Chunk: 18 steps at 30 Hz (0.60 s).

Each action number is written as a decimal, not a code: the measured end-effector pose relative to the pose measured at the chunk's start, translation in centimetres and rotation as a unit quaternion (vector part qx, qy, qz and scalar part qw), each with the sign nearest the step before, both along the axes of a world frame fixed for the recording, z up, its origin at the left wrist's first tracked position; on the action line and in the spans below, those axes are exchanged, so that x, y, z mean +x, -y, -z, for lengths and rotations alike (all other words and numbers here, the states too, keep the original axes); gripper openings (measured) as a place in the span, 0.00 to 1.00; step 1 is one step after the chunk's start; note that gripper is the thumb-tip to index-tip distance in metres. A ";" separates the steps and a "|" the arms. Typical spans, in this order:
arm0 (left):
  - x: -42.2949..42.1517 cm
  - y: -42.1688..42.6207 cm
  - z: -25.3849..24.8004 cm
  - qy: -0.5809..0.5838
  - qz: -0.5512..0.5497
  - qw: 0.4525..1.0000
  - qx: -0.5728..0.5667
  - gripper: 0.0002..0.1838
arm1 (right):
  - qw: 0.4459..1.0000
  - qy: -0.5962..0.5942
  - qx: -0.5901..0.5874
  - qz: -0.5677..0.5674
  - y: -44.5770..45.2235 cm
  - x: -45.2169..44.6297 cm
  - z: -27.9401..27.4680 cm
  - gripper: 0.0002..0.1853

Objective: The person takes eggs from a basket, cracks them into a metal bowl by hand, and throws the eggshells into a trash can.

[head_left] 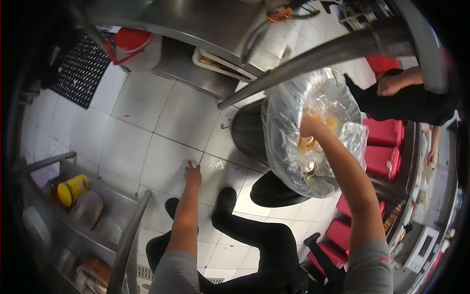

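Observation:
My right hand (309, 126) reaches down into a bin lined with a clear plastic bag (281, 115). Its fingers are hidden among the contents, so what it may hold does not show. Crumpled clear plastic (353, 137), orange-yellow scraps and bits of green fill the bag around it. Below the liner, the dark bin body (245, 132) shows on the left. Over the tiled floor, my left hand (193, 175) hangs with its fingers somewhat apart and nothing visible in them. Just to its right is a small clear, shiny patch (214, 163), perhaps plastic film.
A metal rail (313, 59) crosses above the bin. A black bin lid (276, 190) lies beside it. At lower left, a metal shelf holds a yellow tub (73, 190). Red containers (383, 132) line the right, where another person's arm (401, 82) shows. A red-lidded bucket (142, 49) stands upper left.

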State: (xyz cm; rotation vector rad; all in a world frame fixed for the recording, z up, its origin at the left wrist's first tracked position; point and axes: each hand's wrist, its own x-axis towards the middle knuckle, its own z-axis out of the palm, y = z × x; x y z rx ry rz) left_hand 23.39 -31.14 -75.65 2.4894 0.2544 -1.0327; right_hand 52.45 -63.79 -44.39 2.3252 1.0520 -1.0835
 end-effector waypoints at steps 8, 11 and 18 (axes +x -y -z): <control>-2.5 -0.8 0.5 0.079 -0.061 0.994 0.038 0.22 | 0.859 0.189 0.318 0.354 -0.7 -7.9 -19.5 0.20; -0.7 0.1 -5.9 0.220 -0.178 0.955 -0.084 0.18 | 0.849 0.403 0.132 0.315 6.5 -11.9 -21.1 0.29; 8.0 7.5 -41.1 0.421 -0.228 0.809 -0.339 0.20 | 0.753 0.031 0.267 0.601 6.2 -16.3 -10.7 0.28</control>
